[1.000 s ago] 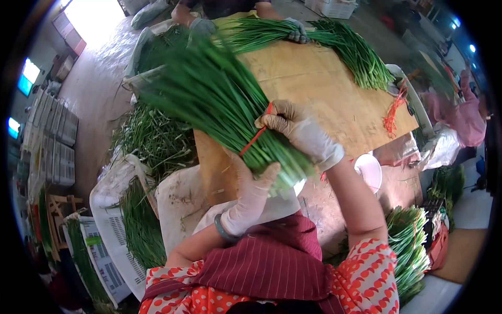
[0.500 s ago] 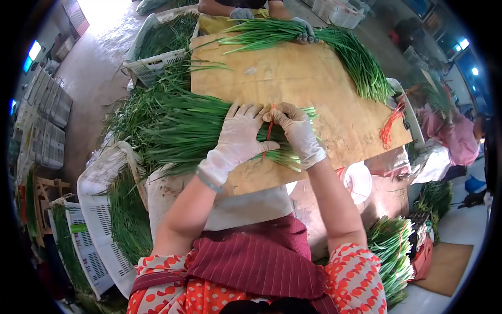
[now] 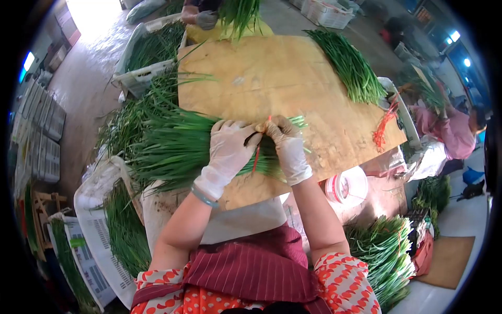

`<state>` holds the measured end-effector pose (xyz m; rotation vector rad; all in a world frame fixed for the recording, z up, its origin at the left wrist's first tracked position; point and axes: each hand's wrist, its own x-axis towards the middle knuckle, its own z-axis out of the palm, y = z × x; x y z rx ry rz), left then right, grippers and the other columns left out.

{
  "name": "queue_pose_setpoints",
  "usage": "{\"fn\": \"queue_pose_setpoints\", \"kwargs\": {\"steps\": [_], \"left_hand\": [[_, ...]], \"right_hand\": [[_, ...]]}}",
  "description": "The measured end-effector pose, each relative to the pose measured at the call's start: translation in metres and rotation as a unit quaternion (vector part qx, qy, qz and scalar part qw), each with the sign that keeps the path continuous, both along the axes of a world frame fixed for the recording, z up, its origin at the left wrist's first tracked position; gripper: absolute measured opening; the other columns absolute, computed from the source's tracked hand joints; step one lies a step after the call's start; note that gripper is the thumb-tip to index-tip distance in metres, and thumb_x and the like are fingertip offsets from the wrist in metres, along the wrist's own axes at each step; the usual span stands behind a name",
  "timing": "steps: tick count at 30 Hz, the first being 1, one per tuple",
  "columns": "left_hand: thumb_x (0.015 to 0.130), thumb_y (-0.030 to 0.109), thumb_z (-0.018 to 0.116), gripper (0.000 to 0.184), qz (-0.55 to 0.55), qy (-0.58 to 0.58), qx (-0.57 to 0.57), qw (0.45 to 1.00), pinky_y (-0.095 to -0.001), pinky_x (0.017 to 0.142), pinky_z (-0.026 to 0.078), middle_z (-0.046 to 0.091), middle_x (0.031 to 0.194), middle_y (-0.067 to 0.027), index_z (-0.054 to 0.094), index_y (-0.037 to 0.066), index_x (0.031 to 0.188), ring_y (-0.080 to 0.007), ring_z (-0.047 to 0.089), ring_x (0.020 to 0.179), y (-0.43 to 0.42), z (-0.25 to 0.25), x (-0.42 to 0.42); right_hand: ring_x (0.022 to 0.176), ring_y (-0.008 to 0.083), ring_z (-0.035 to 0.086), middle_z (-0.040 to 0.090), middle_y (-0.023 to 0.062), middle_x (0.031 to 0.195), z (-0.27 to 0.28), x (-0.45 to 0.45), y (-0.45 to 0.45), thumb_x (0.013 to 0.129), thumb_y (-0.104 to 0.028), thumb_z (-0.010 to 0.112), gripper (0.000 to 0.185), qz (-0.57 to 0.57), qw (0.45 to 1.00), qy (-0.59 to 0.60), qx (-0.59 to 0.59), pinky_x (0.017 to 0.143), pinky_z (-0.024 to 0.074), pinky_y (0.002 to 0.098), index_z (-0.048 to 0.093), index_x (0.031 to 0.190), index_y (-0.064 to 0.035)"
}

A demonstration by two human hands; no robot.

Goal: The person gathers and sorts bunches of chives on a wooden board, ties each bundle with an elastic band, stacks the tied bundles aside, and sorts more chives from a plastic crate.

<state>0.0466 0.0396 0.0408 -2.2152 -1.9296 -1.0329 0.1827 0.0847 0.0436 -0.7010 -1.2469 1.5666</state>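
Far-left stack: white slatted plastic crates (image 3: 48, 128) are seen beside the floor.
Left basket: long green leaves are held in a white perforated plastic basket (image 3: 97, 214).
Bundle: a thick bundle of long green leaves (image 3: 175, 149) is laid across the near left edge of the board, its leafy end pointed left.
Left hand: the white-gloved left hand (image 3: 228, 149) is laid over the bundle, with thumb and forefinger closed on the tie.
Tie: a thin red tie (image 3: 256, 158) is passed across the bundle near its pale cut ends.
Right hand: the stained white-gloved right hand (image 3: 289, 149) is closed, the tie being pinched at the fingertips.
Board: a tan wooden board (image 3: 293, 78) is placed beneath both hands.
Upper right: a second green bundle (image 3: 348, 65) is rested on the board, near loose red strips (image 3: 384, 128).
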Motion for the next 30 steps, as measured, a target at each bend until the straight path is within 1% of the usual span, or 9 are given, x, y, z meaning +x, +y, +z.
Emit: {"fn": "queue_pose_setpoints", "kwargs": {"steps": [3, 5, 8, 10, 13, 18, 20, 22, 30], "left_hand": [[0.072, 0.044, 0.065, 0.048, -0.05, 0.064, 0.011, 0.997, -0.0457, 0.095, 0.032, 0.057, 0.1, -0.0111, 0.06, 0.009, 0.105, -0.0287, 0.051, 0.1, -0.012, 0.009, -0.003], [0.063, 0.053, 0.069, 0.069, -0.025, 0.13, -0.02, 0.991, -0.0499, 0.103, 0.023, 0.052, 0.114, -0.0137, 0.057, 0.006, 0.111, -0.0307, 0.044, 0.113, -0.02, 0.003, -0.003], [0.063, 0.026, 0.068, 0.063, 0.03, 0.134, 0.093, 0.986, -0.0556, 0.104, 0.019, 0.047, 0.121, -0.0071, 0.052, 0.015, 0.123, -0.0277, 0.042, 0.115, -0.02, 0.01, 0.001], [0.068, 0.026, 0.065, 0.064, 0.15, 0.198, 0.144, 0.958, -0.0545, 0.104, 0.021, 0.042, 0.13, -0.0019, 0.046, 0.019, 0.13, -0.0258, 0.038, 0.119, -0.02, 0.003, 0.008], [0.071, 0.027, 0.068, 0.069, 0.179, 0.24, 0.135, 0.945, -0.0523, 0.106, 0.019, 0.039, 0.134, -0.0051, 0.041, 0.017, 0.134, -0.0244, 0.035, 0.123, -0.027, -0.012, 0.013], [0.056, 0.03, 0.078, 0.101, 0.105, 0.274, -0.039, 0.955, -0.0485, 0.108, 0.02, 0.036, 0.136, -0.0068, 0.026, 0.012, 0.14, -0.0268, 0.033, 0.126, -0.025, 0.022, 0.041], [0.055, 0.031, 0.079, 0.106, 0.093, 0.29, -0.11, 0.946, -0.0456, 0.106, 0.025, 0.037, 0.136, -0.009, 0.021, 0.01, 0.142, -0.0281, 0.036, 0.123, -0.013, 0.018, 0.036], [0.061, 0.029, 0.075, 0.097, 0.074, 0.269, -0.094, 0.956, -0.0456, 0.102, 0.031, 0.04, 0.133, -0.0108, 0.023, 0.011, 0.141, -0.0294, 0.04, 0.119, -0.003, 0.006, 0.028], [0.071, 0.031, 0.063, 0.079, 0.042, 0.232, -0.051, 0.97, -0.0423, 0.097, 0.036, 0.045, 0.129, -0.0123, 0.027, 0.008, 0.138, -0.0296, 0.046, 0.113, 0.006, -0.004, 0.009]], "right_hand": [[0.067, 0.012, 0.052, 0.06, 0.0042, 0.076, 0.015, 0.0, -0.008, 0.088, -0.013, 0.057, 0.012, -0.037, 0.996, -0.081, -0.002, 0.063, 0.0446, 0.0262, 0.061, 0.087, -0.0022], [0.063, 0.0203, 0.054, 0.057, 0.0119, 0.069, 0.007, -0.002, -0.008, 0.084, -0.013, 0.058, 0.013, -0.063, 0.973, -0.169, 0.144, 0.059, 0.044, 0.0313, 0.062, 0.082, -0.0004], [0.073, 0.0318, 0.055, 0.058, 0.0089, 0.07, 0.028, -0.002, -0.018, 0.072, -0.014, 0.065, 0.011, -0.139, 0.862, -0.218, 0.436, 0.068, 0.0406, 0.0406, 0.058, 0.069, -0.0068], [0.075, 0.0285, 0.055, 0.057, 0.0082, 0.073, 0.035, 0.005, -0.027, 0.073, -0.02, 0.064, 0.012, -0.128, 0.844, -0.269, 0.445, 0.072, 0.0385, 0.0398, 0.059, 0.074, -0.0098], [0.075, 0.0302, 0.055, 0.056, 0.0102, 0.075, 0.01, 0.017, -0.033, 0.077, -0.02, 0.062, 0.011, -0.115, 0.838, -0.313, 0.432, 0.07, 0.0398, 0.0404, 0.06, 0.077, -0.0088], [0.077, 0.029, 0.06, 0.06, 0.0148, 0.083, -0.025, 0.039, -0.043, 0.089, -0.021, 0.055, 0.021, 0.022, 0.947, -0.289, 0.138, 0.068, 0.0467, 0.035, 0.059, 0.096, -0.0023], [0.069, 0.0186, 0.06, 0.06, 0.0081, 0.077, -0.035, 0.037, -0.055, 0.092, -0.019, 0.052, 0.019, 0.045, 0.974, -0.218, 0.047, 0.063, 0.0464, 0.0295, 0.057, 0.094, -0.0011], [0.063, 0.0102, 0.058, 0.057, 0.0022, 0.074, -0.034, 0.036, -0.058, 0.094, -0.017, 0.048, 0.018, 0.083, 0.993, 0.019, -0.077, 0.06, 0.0451, 0.023, 0.055, 0.091, -0.001], [0.056, 0.0104, 0.056, 0.058, 0.0034, 0.074, 0.014, 0.02, -0.032, 0.093, -0.016, 0.049, 0.015, 0.074, 0.991, -0.112, 0.024, 0.052, 0.0446, 0.0235, 0.055, 0.094, -0.0023]]}}
